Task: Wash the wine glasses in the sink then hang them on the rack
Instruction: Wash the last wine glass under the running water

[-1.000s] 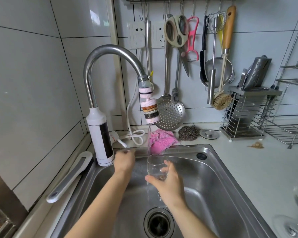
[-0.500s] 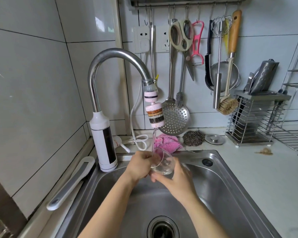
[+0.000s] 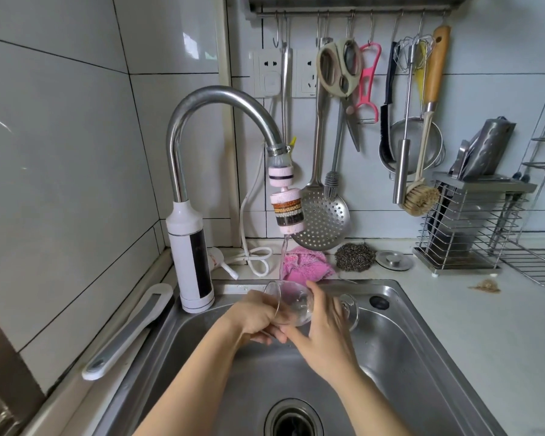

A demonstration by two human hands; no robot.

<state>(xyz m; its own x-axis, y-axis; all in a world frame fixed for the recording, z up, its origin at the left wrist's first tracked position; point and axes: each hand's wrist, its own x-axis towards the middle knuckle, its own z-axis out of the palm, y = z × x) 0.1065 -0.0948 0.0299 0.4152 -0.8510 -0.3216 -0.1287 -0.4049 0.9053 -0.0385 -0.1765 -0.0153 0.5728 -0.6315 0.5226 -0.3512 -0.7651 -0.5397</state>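
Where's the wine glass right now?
In the head view, centre, the wine glass is held tipped sideways between the left hand and right hand, under the running tap, over the sink.

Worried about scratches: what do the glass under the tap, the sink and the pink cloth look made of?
Wine glass: clear glass, apparently; see-through with bright glints. Sink: brushed stainless steel, by its dull grey sheen. Pink cloth: soft fluffy fabric, possibly microfibre.

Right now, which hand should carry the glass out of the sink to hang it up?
Probably the right hand: it wraps the glass by its stem end, and the wire rack stands on that side. The left hand only grips the rim.
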